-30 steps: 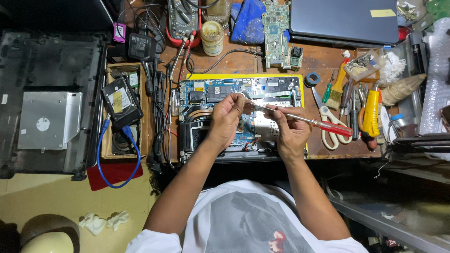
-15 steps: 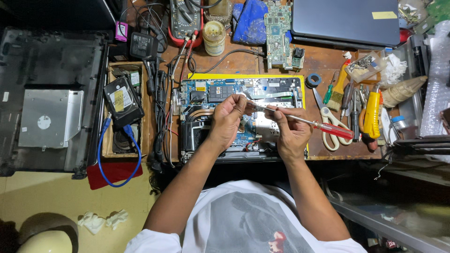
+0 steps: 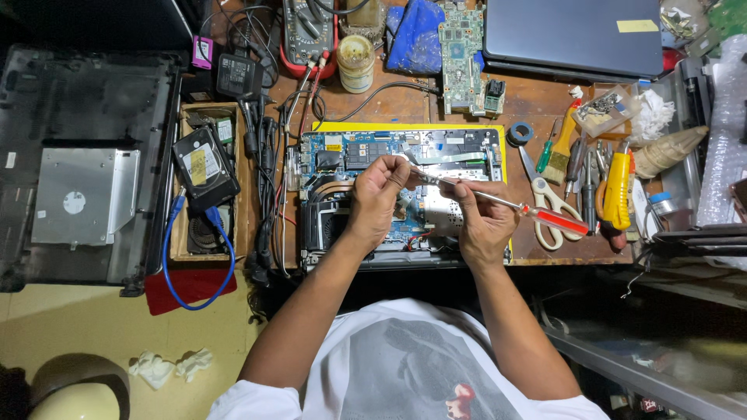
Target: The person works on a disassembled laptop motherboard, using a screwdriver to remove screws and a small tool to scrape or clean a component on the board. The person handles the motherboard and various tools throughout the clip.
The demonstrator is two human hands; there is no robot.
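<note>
An opened laptop [image 3: 366, 152] with its circuit board bare lies on a yellow mat on the wooden bench. My right hand [image 3: 484, 219] grips a screwdriver [image 3: 537, 214] with a red handle, its shaft slanting up and left over the board. My left hand [image 3: 379, 190] is closed around the shaft's tip end, pinching something small that I cannot make out. Both hands hover over the middle of the board, close together.
Scissors [image 3: 545, 198], a brush [image 3: 562, 148], a yellow cutter [image 3: 616, 190] and other tools lie to the right. A closed laptop [image 3: 572, 35] and loose green board [image 3: 461, 54] sit at the back. A hard drive [image 3: 205, 167] with a blue cable and a black laptop shell [image 3: 78, 155] are left.
Both hands stay in nearly the same place over the board; the screwdriver keeps its slant. No clear movement.
</note>
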